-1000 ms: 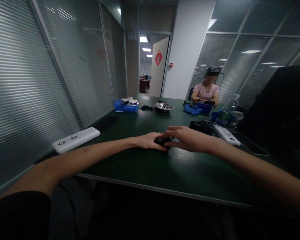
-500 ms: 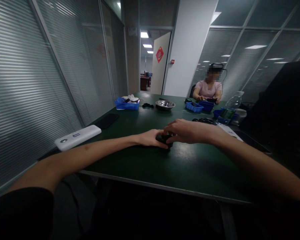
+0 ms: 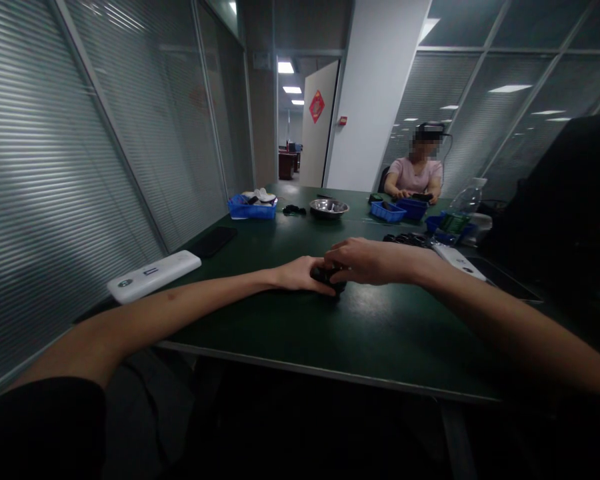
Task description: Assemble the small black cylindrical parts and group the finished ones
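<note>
Both hands meet at a small dark object (image 3: 325, 275) on the green table (image 3: 290, 333); its kind is too dark and too covered to make out. My left hand (image 3: 300, 274) grips it from the left, with the thumb along its near side. From the right, my right hand (image 3: 353, 260) reaches over, its bent fingers closed on the object's top and right side. The fingers hide much of the object, which sits low at the tabletop.
A white power bank-like box (image 3: 155, 275) and a black flat pad (image 3: 216, 241) lie left. Farther back stand a blue basket (image 3: 253, 211), a steel bowl (image 3: 329, 209) and smaller blue baskets (image 3: 387, 213). Black items (image 3: 405, 239) and a plastic bottle (image 3: 457, 217) are right. A person (image 3: 415, 175) sits opposite.
The view has shifted very slightly. Both hands stay on the dark object, with almost no visible change in their grip.
</note>
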Motion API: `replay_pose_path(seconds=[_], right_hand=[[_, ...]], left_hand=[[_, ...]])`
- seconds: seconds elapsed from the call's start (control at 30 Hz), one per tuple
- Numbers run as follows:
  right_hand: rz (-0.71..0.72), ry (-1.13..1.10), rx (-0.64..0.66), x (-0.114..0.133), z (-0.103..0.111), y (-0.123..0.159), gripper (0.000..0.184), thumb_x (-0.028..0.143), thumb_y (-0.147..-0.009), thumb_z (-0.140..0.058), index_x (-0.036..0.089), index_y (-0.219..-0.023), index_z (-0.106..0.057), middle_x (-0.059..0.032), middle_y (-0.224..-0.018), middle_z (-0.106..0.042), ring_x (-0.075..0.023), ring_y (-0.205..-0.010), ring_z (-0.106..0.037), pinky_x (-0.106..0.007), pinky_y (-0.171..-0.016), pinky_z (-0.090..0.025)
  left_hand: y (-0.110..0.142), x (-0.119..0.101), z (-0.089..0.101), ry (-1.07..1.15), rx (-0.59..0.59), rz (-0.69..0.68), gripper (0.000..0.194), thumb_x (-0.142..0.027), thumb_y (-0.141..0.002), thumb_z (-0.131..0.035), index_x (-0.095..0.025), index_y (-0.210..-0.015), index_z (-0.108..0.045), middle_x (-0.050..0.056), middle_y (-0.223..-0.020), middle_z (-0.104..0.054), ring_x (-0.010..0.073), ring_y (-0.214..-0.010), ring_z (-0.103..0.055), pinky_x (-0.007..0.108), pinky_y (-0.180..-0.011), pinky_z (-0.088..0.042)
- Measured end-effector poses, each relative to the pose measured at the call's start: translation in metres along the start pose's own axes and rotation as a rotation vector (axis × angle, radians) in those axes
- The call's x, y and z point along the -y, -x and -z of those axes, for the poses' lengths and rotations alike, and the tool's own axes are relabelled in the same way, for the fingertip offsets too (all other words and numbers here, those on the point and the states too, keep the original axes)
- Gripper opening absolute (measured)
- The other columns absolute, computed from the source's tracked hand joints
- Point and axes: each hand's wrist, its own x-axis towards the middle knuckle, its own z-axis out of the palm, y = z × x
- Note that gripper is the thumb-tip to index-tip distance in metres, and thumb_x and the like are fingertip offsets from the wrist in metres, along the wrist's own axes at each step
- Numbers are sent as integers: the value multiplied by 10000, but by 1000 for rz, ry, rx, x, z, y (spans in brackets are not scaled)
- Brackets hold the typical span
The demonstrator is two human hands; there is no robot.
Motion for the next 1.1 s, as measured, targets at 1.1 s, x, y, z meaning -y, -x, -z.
replay_pose_path(seconds=[1.1], right_hand=[[-71, 14, -6, 1, -1, 4, 361, 485, -915, -665, 215, -1154, -690, -81, -1043, -731, -238, -877, -693, -332, -693, -508]], left_hand=[[2, -1, 2, -40, 10, 18, 533, -423, -786, -817, -160, -1225, -668, 90, -1208, -707, 252, -1124, -661, 401, -997, -465]])
